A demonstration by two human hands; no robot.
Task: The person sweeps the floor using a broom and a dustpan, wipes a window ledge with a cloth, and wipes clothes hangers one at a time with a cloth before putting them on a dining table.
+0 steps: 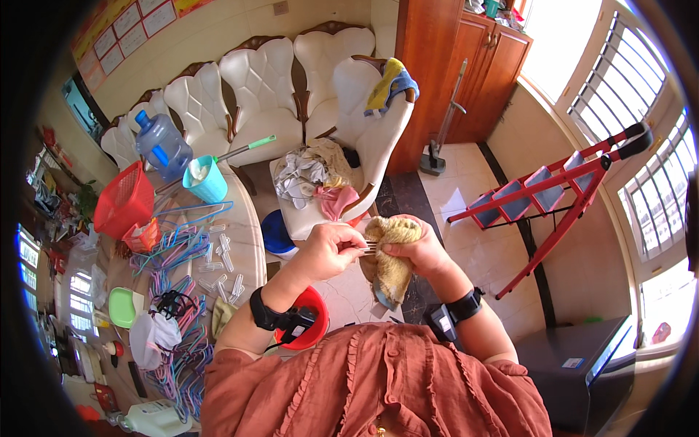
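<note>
In front of my chest, my right hand [423, 248] grips a bunched yellow plush cloth [397, 273], which hangs below the fingers and shows a patch of blue near its lower end. My left hand [334, 246] pinches a small, pale pronged piece [371, 247] between thumb and fingertips. Its thin prongs reach to the cloth's left side; the piece is too small to tell whether it is a clip or a fork. Below my left forearm stands a red bucket [318, 317], partly hidden by the arm.
Left, a marble-patterned table [243, 229] bears plastic hangers [183, 349], white clips [225, 252], a red basket [124, 199], a turquoise bucket [206, 183] and a water jug [164, 145]. Ahead, a white armchair [382, 136] holds crumpled clothes [306, 172]. Right stands a red stepladder [562, 218].
</note>
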